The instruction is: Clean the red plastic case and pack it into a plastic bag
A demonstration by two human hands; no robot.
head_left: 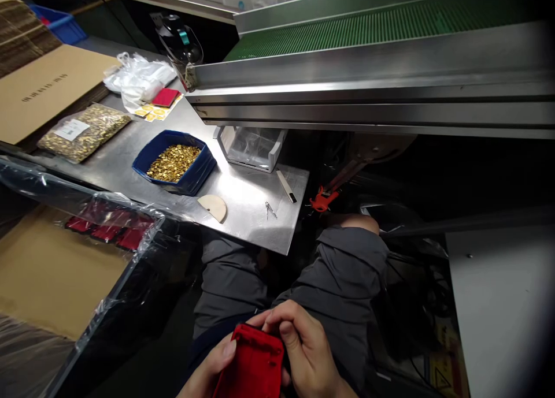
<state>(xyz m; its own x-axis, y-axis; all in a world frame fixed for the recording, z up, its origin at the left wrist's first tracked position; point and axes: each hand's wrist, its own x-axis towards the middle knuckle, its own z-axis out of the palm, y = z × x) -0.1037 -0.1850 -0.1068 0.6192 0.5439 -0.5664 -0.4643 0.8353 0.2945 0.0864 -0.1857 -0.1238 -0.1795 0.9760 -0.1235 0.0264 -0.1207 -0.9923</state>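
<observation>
Red flocked tray (254,363) is being gripped over the lap: left hand (208,372) clamping its edge, right hand (303,346) pinching its top corner. Blue tub of brass parts (176,162) is sitting on the steel table (247,196).

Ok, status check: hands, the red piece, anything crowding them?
Both hands low over the lap. Left hand and right hand both grip the red flocked insert. Nothing else touching it; steel table well ahead.
</observation>
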